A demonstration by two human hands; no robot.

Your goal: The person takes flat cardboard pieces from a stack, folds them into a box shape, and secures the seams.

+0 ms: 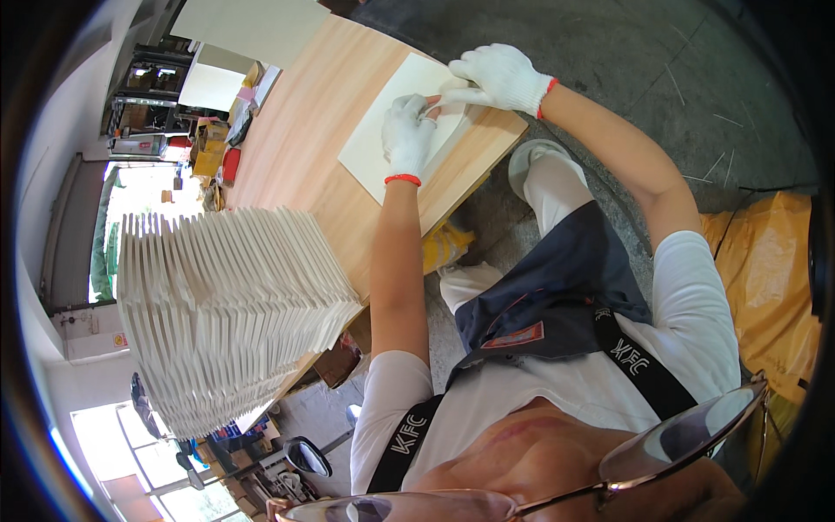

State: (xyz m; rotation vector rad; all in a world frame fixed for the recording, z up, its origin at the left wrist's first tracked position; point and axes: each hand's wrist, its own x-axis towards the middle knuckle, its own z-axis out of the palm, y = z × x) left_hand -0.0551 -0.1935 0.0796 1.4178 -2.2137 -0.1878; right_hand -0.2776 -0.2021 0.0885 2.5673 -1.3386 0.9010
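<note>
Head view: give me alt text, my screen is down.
The gloved left hand and right hand are close together over a white panel on a wood-toned table; whether either grips anything is unclear. A large stack of white pieces stands to the left.

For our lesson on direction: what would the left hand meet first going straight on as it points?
Ahead of the left hand, the way looks free across the white panel to its far corner; the right hand is close beside, and depth is unclear.
</note>
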